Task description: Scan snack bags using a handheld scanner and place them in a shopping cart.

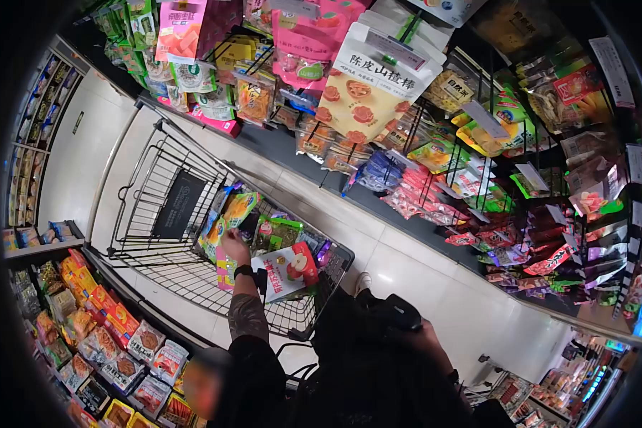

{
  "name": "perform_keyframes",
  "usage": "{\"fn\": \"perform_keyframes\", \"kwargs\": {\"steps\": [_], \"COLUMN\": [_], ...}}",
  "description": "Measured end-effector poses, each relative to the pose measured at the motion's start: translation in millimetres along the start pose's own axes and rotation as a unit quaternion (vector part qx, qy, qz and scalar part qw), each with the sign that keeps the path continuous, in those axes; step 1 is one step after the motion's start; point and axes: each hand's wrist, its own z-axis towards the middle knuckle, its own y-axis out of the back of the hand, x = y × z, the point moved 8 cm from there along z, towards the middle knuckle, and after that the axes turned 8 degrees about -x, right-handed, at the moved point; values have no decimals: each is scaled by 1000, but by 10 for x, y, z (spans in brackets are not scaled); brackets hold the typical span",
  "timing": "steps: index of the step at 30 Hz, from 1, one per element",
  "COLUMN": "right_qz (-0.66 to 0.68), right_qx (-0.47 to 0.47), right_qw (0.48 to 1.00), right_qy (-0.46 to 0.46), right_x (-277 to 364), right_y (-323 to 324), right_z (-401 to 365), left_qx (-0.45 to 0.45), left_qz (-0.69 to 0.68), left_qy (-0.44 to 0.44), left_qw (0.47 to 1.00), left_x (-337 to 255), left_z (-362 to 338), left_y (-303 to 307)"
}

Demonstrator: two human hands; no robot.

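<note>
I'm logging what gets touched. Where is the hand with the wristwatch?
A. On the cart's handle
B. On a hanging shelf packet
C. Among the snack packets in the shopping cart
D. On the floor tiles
C: the hand is down among the snack packets inside the shopping cart.

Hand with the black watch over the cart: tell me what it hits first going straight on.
The hand points at the yellow-green snack bag in the shopping cart; that comes first, probably. Depth is unclear; it may already touch it.
</note>
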Motion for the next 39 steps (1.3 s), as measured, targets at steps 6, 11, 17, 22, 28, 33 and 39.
{"fn": "perform_keyframes", "kwargs": {"steps": [6,11,17,22,28,33,39], "right_qz": [5,12,84,53,37,51,67], "right_qx": [-17,21,69,92,117,115,84], "right_qw": [1000,996,990,963,925,909,910], "right_qy": [24,88,94,249,358,398,400], "right_x": [178,773,1330,1941,2139,2124,1924], "right_y": [-80,-159,-172,-31,243,769,1612], "right_z": [149,80,-28,-194,-203,-39,460], "left_qx": [-85,-10,-72,2,41,41,78], "left_qz": [12,-85,-177,-359,-386,-380,-416], "left_qy": [-200,-212,-212,-135,-114,-106,-130], "left_qw": [976,974,958,923,915,918,897], "left_x": [-1087,-1774,-2676,-3158,-3728,-4288,-4955], "left_z": [166,31,-213,-430,-899,-1427,-1911], "left_y": [752,1375,2013,2009,1905,1717,1428]}}
